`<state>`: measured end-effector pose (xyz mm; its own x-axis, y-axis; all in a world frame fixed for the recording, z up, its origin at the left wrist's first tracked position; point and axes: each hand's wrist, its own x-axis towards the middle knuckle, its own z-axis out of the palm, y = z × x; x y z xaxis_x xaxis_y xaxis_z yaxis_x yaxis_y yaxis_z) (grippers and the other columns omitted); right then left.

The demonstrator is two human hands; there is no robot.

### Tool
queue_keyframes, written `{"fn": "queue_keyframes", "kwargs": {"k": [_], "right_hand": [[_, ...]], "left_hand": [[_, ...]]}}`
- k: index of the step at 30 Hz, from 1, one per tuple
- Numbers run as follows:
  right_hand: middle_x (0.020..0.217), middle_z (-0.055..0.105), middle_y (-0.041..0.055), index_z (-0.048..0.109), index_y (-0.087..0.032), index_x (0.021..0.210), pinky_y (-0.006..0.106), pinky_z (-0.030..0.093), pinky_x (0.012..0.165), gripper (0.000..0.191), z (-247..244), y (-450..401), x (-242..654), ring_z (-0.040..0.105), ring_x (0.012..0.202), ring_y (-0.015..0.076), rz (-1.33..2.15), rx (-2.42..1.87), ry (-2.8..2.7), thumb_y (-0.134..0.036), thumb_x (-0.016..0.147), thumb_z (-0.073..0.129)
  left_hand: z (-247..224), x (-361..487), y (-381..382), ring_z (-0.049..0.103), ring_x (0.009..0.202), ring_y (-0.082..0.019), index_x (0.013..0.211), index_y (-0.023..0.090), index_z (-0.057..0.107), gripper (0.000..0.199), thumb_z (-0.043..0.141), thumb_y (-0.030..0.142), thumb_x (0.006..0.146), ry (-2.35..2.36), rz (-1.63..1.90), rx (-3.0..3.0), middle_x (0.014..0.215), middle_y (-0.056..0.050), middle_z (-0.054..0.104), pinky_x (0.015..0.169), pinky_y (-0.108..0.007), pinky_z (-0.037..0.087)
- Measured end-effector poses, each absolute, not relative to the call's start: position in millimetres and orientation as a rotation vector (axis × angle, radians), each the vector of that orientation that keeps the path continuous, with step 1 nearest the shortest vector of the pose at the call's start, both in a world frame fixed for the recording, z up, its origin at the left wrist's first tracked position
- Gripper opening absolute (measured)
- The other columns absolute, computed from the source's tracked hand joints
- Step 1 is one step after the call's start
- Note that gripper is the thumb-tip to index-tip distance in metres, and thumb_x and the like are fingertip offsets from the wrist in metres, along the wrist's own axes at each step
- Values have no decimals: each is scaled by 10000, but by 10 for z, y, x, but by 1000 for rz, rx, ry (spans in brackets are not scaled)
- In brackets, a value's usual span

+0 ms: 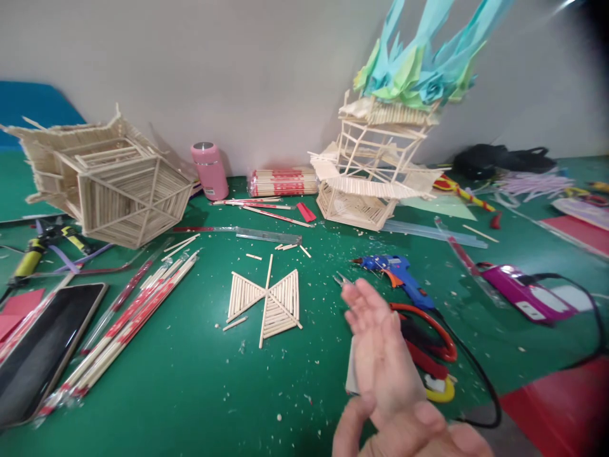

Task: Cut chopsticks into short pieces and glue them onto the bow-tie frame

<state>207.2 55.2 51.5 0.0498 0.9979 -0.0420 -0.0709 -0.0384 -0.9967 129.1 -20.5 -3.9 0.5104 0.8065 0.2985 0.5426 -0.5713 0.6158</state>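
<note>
Stick fan panel [266,301]: centre of table [190,393]
Glue gun [397,273]: right of panel
Phone [45,346]: far left

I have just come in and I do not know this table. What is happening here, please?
A person's two hands are pressed together, palm against palm, above the green table; whether they hold anything cannot be seen. In front lies a flat fan-shaped panel of wooden sticks. A blue glue gun and red-handled scissors lie beside the hands. Two stick-built models stand behind.
</note>
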Motion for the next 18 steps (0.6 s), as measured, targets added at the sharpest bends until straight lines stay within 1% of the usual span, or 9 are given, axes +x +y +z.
{"fn": "queue_keyframes", "kwargs": {"k": [3,5,6,7,8,10,12,14,18], "right_hand": [[1175,593,113,535,-247,1172,470,479,820,646,739,431,2070,549,1091,257,1751,-968,-1103,-554,872,52],[1206,576,99,520,-279,1198,468,485,812,639,943,406,2156,515,1133,257,1660,-947,-992,-554,872,46],[1224,564,89,526,-286,1193,452,482,831,583,1028,423,2217,496,1153,253,1481,-938,-945,-547,878,111],[1257,535,65,537,-300,1174,440,447,896,508,1089,456,2279,471,1177,241,1278,-958,-899,-521,886,183],[1259,527,38,561,-321,1127,428,409,945,414,1119,497,2337,458,1187,227,1092,-991,-863,-483,884,268],[1181,559,8,595,-355,1029,408,366,984,237,1085,574,2418,494,1132,202,919,-1100,-837,-370,852,437],[1087,592,15,607,-355,986,404,421,916,199,960,604,2441,561,1004,202,952,-1224,-875,-317,801,544],[1036,609,32,615,-333,967,382,487,802,207,816,583,2422,598,886,203,1026,-1322,-937,-339,760,604],[988,613,38,617,-296,968,302,520,712,238,667,510,2355,607,839,180,1091,-1384,-1027,-390,749,619]], "left_hand": [[51,1167,-116,538,1107,-210,1276,326,402,417,408,289,861,1129,863,2410,1189,-17,596,969,-434,387],[132,1005,-54,459,1189,-237,1257,243,426,404,413,296,857,1112,945,2497,1244,-68,553,1008,-473,300],[170,903,-32,438,1203,-254,1185,206,493,354,426,293,848,1173,926,2575,1250,-85,545,999,-478,290],[206,786,-18,473,1166,-254,1012,204,587,261,435,319,833,1244,1027,2590,1182,-78,596,979,-453,297],[240,656,-13,519,1104,-229,886,212,613,192,438,271,834,1365,1077,2563,1076,-47,650,958,-417,301],[305,372,-7,585,927,-184,862,245,614,180,455,167,832,1674,993,2496,904,2,686,873,-378,321],[368,100,22,569,851,-207,876,249,614,156,491,172,821,1917,842,2460,830,-10,671,774,-375,347],[421,-96,92,536,871,-236,955,207,597,178,485,157,826,2074,589,2510,878,-54,656,757,-387,352],[472,-193,249,499,864,-256,879,179,588,175,452,89,816,2037,252,2553,836,-73,623,759,-404,346]]}}
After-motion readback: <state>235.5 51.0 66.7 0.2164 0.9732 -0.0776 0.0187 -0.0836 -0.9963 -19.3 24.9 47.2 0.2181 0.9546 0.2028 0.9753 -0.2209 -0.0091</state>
